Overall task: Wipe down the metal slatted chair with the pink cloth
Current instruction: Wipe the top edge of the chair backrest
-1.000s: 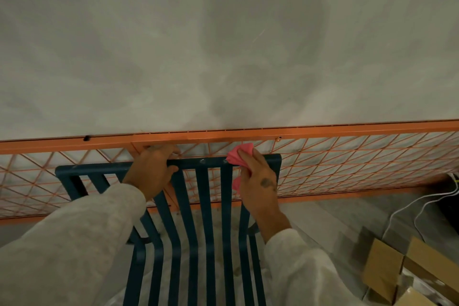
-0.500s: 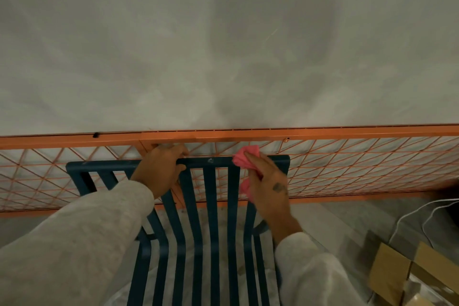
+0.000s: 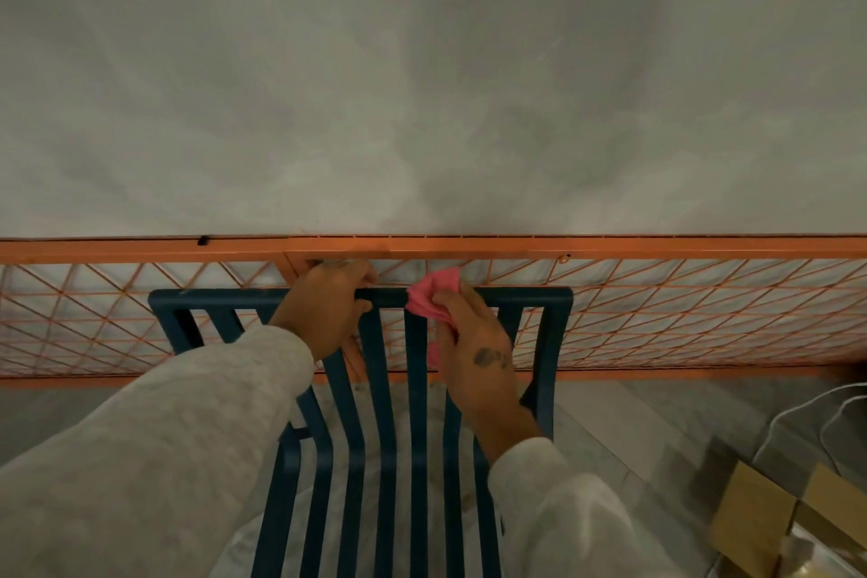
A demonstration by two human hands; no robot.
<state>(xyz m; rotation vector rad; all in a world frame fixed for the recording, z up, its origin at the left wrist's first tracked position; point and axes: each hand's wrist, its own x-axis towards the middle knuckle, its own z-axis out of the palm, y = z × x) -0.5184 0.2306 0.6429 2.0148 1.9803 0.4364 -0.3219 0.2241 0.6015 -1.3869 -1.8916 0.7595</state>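
Observation:
A dark blue metal slatted chair [image 3: 553,324] stands below me, its backrest against an orange mesh fence. My left hand [image 3: 328,305] grips the top rail of the backrest near its middle. Just to the right of it, my right hand [image 3: 474,343] holds a bunched pink cloth [image 3: 434,291] and presses it on the same top rail. Part of the cloth hangs down under my palm beside a slat. My grey sleeves hide the near parts of the seat slats.
An orange mesh fence [image 3: 680,314] runs across the view right behind the chair, with a grey wall [image 3: 422,85] above it. Cardboard boxes [image 3: 774,526] and white cables [image 3: 797,418] lie on the floor at the lower right.
My right hand has slid the pink cloth a little to the left along the top rail, closer to my left hand. The camera has shifted, so the chair sits further right in view.

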